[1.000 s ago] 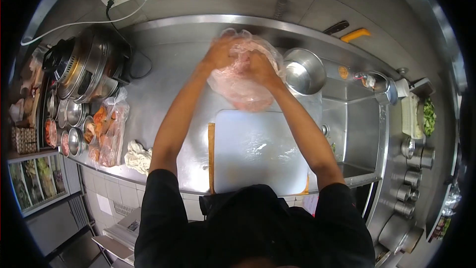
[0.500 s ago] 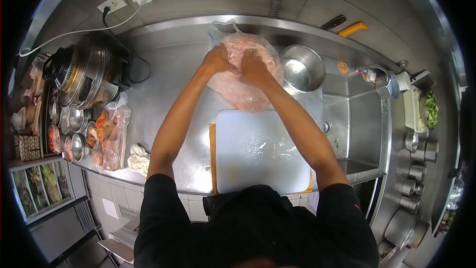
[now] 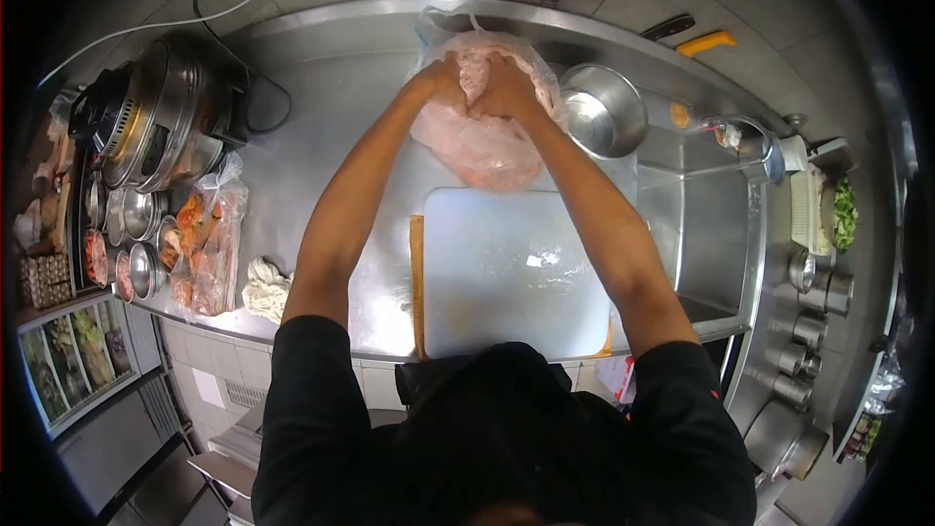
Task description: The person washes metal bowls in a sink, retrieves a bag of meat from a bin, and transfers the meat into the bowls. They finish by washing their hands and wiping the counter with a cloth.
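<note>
A large clear plastic bag (image 3: 477,151) full of pale pink raw meat (image 3: 474,73) sits on the steel counter, past the far edge of a white cutting board (image 3: 506,278). At the bag's opening, my left hand (image 3: 445,88) curls its fingers around the left side. My right hand (image 3: 504,90) is closed on the right side, facing the left one, with a strip of pink showing between them. Fingertips of both hands are partly hidden in the meat and plastic. The board has wet smears on it and lies over a brown-edged board (image 3: 417,282).
A steel pot (image 3: 604,112) stands right of the bag, beside the sink (image 3: 696,253). Left are a round cooker (image 3: 161,122), steel bowls (image 3: 146,268), a bag of orange-coloured meat (image 3: 209,253) and a cloth (image 3: 266,290). Knives (image 3: 706,43) hang at the back wall.
The view has tilted, so the counter sits higher in it. My right hand has drawn partly up out of the meat, and both hands now grip near the bag's opening.
</note>
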A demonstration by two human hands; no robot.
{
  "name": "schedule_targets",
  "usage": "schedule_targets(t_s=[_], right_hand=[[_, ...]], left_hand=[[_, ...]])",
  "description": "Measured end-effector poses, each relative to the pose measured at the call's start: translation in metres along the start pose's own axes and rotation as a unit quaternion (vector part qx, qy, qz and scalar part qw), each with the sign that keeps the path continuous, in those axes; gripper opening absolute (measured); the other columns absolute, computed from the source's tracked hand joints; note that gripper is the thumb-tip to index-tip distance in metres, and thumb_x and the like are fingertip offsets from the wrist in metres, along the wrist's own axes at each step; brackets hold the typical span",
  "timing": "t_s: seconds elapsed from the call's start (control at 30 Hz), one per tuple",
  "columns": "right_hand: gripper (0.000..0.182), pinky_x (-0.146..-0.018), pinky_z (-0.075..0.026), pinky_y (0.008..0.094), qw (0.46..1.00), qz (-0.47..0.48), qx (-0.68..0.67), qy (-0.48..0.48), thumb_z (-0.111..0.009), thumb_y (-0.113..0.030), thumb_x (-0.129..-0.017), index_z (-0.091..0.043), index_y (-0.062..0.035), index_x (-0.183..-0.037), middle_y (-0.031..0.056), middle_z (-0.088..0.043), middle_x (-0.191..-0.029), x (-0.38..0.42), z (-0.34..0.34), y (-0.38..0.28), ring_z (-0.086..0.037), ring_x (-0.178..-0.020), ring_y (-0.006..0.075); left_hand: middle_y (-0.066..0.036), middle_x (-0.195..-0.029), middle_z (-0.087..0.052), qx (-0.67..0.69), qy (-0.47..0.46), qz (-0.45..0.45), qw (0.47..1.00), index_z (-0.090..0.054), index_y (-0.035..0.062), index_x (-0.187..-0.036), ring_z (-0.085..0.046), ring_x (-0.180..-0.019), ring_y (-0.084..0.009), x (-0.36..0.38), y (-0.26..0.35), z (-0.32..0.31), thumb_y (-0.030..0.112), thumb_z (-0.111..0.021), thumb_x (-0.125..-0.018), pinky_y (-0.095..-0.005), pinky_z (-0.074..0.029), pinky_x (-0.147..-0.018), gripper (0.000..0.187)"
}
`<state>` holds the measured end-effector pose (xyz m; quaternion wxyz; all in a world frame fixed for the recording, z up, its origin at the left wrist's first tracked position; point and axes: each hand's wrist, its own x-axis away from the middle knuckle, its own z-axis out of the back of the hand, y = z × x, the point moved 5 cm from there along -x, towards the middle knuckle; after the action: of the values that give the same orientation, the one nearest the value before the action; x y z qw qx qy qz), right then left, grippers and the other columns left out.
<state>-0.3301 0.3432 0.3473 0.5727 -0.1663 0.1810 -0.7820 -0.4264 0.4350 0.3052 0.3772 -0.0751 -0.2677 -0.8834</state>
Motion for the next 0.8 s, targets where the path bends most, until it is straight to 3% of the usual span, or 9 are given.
schedule_targets(t_s=[0.07,0.13,0.27,0.33,0.37,0.47,0.53,0.6,0.8], right_hand=[[0.097,-0.083,-0.050,0.0419,1.000,0.006,-0.002,0.022,-0.083,-0.026,-0.041,-0.042,-0.0040,-0.126,0.0211,-0.050,-0.121,0.012,0.000,-0.002,-0.055,-0.108,0.0330],[0.089,-0.088,-0.045,0.0417,0.999,-0.001,-0.012,0.040,-0.083,-0.030,-0.042,-0.046,-0.0054,-0.120,0.0209,-0.052,-0.116,0.020,-0.002,-0.004,-0.053,-0.108,0.0338],[0.087,-0.089,-0.045,0.0398,0.999,-0.018,-0.001,0.042,-0.084,-0.028,-0.043,-0.048,-0.0066,-0.119,0.0203,-0.053,-0.113,0.028,-0.012,-0.007,-0.054,-0.105,0.0338],[0.088,-0.091,-0.044,0.0385,0.998,-0.029,0.013,0.049,-0.085,-0.026,-0.045,-0.047,-0.0069,-0.122,0.0201,-0.055,-0.114,0.033,-0.019,-0.009,-0.053,-0.108,0.0334],[0.088,-0.091,-0.044,0.0385,0.998,-0.030,0.008,0.051,-0.085,-0.026,-0.045,-0.047,-0.0069,-0.122,0.0201,-0.055,-0.114,0.036,-0.020,-0.008,-0.053,-0.108,0.0334],[0.086,-0.094,-0.043,0.0381,0.997,0.003,-0.067,0.035,-0.085,-0.020,-0.048,-0.048,-0.0066,-0.124,0.0192,-0.056,-0.116,0.035,-0.029,-0.005,-0.051,-0.112,0.0338],[0.088,-0.090,-0.047,0.0383,0.989,0.055,-0.111,0.079,-0.086,-0.018,-0.045,-0.048,-0.0009,-0.122,0.0204,-0.060,-0.109,0.033,-0.026,-0.004,-0.057,-0.105,0.0337],[0.083,-0.091,-0.046,0.0384,0.986,0.038,-0.148,0.060,-0.084,-0.015,-0.046,-0.050,0.0003,-0.121,0.0210,-0.059,-0.112,0.036,-0.015,-0.005,-0.056,-0.106,0.0348],[0.079,-0.094,-0.044,0.0366,0.943,0.128,-0.285,0.116,-0.083,-0.014,-0.049,-0.051,0.0022,-0.119,0.0219,-0.060,-0.110,0.051,0.030,-0.014,-0.056,-0.107,0.0355]], left_hand=[[-0.029,-0.115,-0.054,-0.012,0.011,-0.003,1.000,-0.025,-0.0080,-0.132,-0.054,-0.109,-0.0371,-0.001,0.000,-0.008,0.030,-0.086,-0.041,-0.0364,-0.046,-0.092,0.116],[-0.026,-0.115,-0.054,0.045,0.054,-0.077,0.995,-0.026,-0.0032,-0.133,-0.053,-0.111,-0.0373,0.002,-0.001,-0.003,0.026,-0.086,-0.040,-0.0379,-0.045,-0.093,0.114],[-0.023,-0.116,-0.055,0.108,0.014,-0.080,0.991,-0.028,0.0078,-0.135,-0.053,-0.111,-0.0372,0.023,-0.002,-0.006,0.022,-0.085,-0.041,-0.0394,-0.045,-0.092,0.111],[-0.021,-0.115,-0.057,0.141,0.071,-0.044,0.986,-0.030,0.0168,-0.135,-0.053,-0.110,-0.0370,0.044,0.003,-0.005,0.021,-0.084,-0.043,-0.0400,-0.046,-0.091,0.107],[-0.020,-0.114,-0.058,0.162,0.049,-0.017,0.985,-0.033,0.0197,-0.133,-0.054,-0.109,-0.0376,0.046,0.000,-0.007,0.020,-0.084,-0.044,-0.0403,-0.046,-0.090,0.103],[-0.020,-0.111,-0.059,0.143,0.091,-0.024,0.985,-0.036,0.0182,-0.131,-0.055,-0.107,-0.0384,0.062,0.006,-0.003,0.019,-0.083,-0.045,-0.0411,-0.047,-0.089,0.098],[-0.021,-0.107,-0.061,0.163,0.119,-0.038,0.979,-0.039,0.0169,-0.128,-0.056,-0.105,-0.0392,0.065,0.012,0.005,0.018,-0.082,-0.047,-0.0422,-0.047,-0.088,0.092],[-0.021,-0.104,-0.062,0.166,0.127,-0.016,0.978,-0.040,0.0159,-0.127,-0.057,-0.102,-0.0403,0.080,0.024,0.012,0.017,-0.082,-0.048,-0.0422,-0.048,-0.087,0.090],[-0.018,-0.107,-0.062,0.192,0.168,-0.038,0.966,-0.047,0.0135,-0.122,-0.058,-0.104,-0.0354,0.111,0.059,0.054,0.012,-0.081,-0.053,-0.0393,-0.047,-0.089,0.077]])
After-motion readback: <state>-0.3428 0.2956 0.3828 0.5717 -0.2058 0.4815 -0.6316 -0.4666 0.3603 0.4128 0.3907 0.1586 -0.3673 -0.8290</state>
